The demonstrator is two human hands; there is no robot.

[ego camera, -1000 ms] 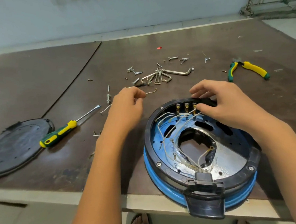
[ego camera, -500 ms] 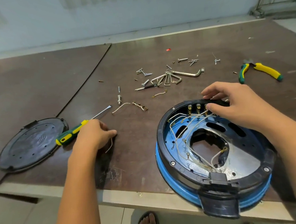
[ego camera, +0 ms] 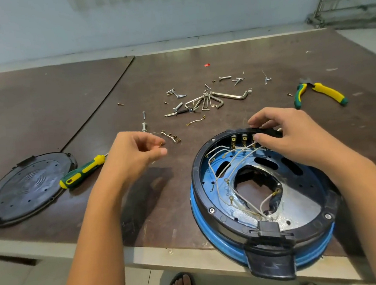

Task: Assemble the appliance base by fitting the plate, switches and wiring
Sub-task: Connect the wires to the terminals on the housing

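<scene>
Left hand (ego camera: 134,156) has come off the green-and-yellow screwdriver (ego camera: 82,172) to mid-frame, fingers pinched on a thin brass-tipped wire (ego camera: 161,143), while I see the right hand (ego camera: 293,139) gripping the far rim of the round blue-and-black plastic appliance base (ego camera: 233,225), lower right, beside its brass switch terminals (ego camera: 244,138).

Left hand (ego camera: 132,157) hides the screwdriver (ego camera: 82,172) shaft; its pinched wire (ego camera: 161,144) barely shows; black cover (ego camera: 25,189) cropped left.
</scene>
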